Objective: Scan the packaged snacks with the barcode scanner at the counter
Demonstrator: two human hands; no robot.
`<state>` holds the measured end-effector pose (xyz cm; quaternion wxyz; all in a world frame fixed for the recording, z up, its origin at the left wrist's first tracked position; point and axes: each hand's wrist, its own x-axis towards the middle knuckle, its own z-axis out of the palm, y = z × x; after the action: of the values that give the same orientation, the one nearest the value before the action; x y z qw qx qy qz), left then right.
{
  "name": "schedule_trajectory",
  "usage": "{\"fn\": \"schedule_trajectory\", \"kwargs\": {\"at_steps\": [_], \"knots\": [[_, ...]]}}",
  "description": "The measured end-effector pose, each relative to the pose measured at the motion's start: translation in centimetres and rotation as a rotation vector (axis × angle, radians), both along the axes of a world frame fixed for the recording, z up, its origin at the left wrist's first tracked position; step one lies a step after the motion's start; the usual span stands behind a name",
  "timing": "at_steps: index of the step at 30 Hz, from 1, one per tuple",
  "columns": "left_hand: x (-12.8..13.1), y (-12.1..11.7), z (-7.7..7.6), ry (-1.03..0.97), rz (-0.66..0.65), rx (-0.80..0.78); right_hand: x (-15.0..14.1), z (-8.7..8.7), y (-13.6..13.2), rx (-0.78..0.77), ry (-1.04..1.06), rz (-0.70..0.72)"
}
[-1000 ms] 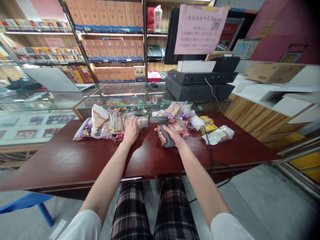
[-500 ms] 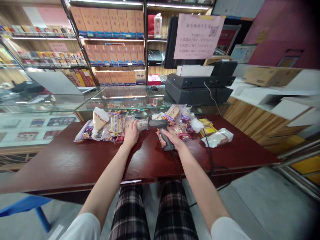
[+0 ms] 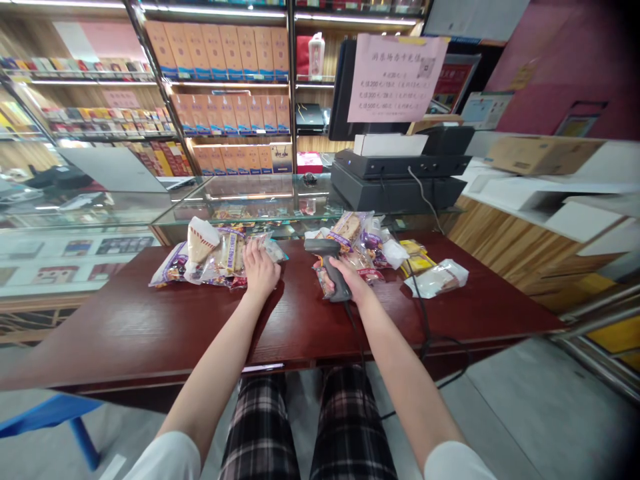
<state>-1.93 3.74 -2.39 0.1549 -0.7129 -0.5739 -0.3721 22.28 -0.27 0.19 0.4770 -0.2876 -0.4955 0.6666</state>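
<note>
My right hand (image 3: 349, 279) is wrapped round the grip of a dark grey barcode scanner (image 3: 334, 267), whose head points left above the table. Over the right edge of the left-hand pile, my left hand (image 3: 262, 268) has its fingers curled on a clear snack packet (image 3: 277, 251); the back of the hand hides most of it. Beside it lie packaged breads, among them a purple-and-yellow packet (image 3: 231, 249) and a white triangular pack (image 3: 201, 241). Behind the scanner sits a second pile with a wrapped bread (image 3: 349, 228) on top.
A dark red table (image 3: 150, 320) carries both piles. To the right are yellow packets (image 3: 416, 255), a white packet (image 3: 440, 277) and the scanner's black cable (image 3: 423, 313). Beyond stand a glass counter (image 3: 240, 193) and a cash drawer (image 3: 395, 185). A blue stool (image 3: 50, 413) is lower left.
My left hand has moved slightly left and down with the clear packet, closer to the left pile. The scanner in my right hand has stayed almost in place, shifting marginally right.
</note>
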Motion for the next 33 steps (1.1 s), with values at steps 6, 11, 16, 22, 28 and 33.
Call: {"fn": "schedule_trajectory", "kwargs": {"at_steps": [6,11,16,22,28,33], "knots": [[0.5,-0.3,0.3,0.093,-0.022,-0.016,0.1,0.0,0.1,-0.038,0.014,-0.008],[1.5,-0.7,0.0,0.367,-0.199,-0.217,0.2,0.3,-0.3,-0.041,0.018,0.016],[2.1,-0.5,-1.2,0.361,0.004,-0.305,0.4,0.3,-0.3,-0.051,0.017,0.028],[1.5,-0.3,-0.9,0.295,0.126,-0.328,0.6,0.3,-0.2,-0.056,0.025,0.005],[-0.4,0.0,-1.0,0.215,0.159,-0.284,0.7,0.4,-0.2,-0.059,0.032,-0.005],[-0.6,0.1,-1.0,0.173,0.06,-0.196,1.3,0.4,0.0,-0.035,0.061,-0.029]]}}
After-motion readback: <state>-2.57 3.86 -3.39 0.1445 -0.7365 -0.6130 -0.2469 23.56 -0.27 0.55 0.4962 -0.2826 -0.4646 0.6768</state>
